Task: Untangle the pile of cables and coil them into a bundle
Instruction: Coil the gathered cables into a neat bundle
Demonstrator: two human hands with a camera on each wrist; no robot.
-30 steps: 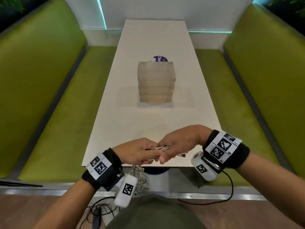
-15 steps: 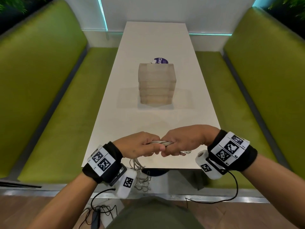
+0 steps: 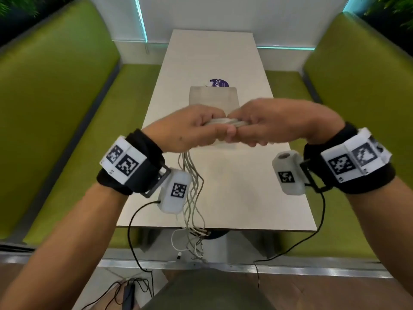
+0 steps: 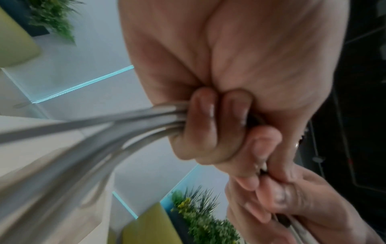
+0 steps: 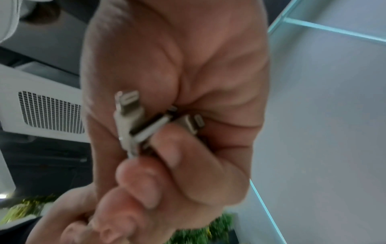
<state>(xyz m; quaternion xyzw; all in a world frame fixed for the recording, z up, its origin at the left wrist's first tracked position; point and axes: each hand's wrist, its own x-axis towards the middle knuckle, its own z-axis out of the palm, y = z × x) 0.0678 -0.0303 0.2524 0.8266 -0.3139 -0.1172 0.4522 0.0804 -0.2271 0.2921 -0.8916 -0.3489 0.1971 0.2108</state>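
Observation:
A bunch of several white cables (image 3: 225, 122) runs between my two fists, raised above the white table (image 3: 241, 198). My left hand (image 3: 190, 128) grips the bunch with curled fingers (image 4: 200, 125), and the loose lengths (image 3: 193, 198) hang from it past the table's near edge. My right hand (image 3: 277, 121) touches the left and grips the cable ends. In the right wrist view the plug ends (image 5: 133, 118) stick out of its fist (image 5: 167, 148). The left wrist view shows the cables (image 4: 104, 132) leaving the fist, blurred.
A stack of clear plastic containers (image 3: 212, 97) stands mid-table behind my hands, with a purple round label (image 3: 219, 82) behind it. Green bench seats (image 3: 67, 130) flank the table on both sides. Black wrist-camera leads (image 3: 134, 231) hang toward the floor.
Both hands have risen from the table's near edge and moved forward, lifting the cable bunch. The hanging lengths are now drawn up and stretched over the table edge.

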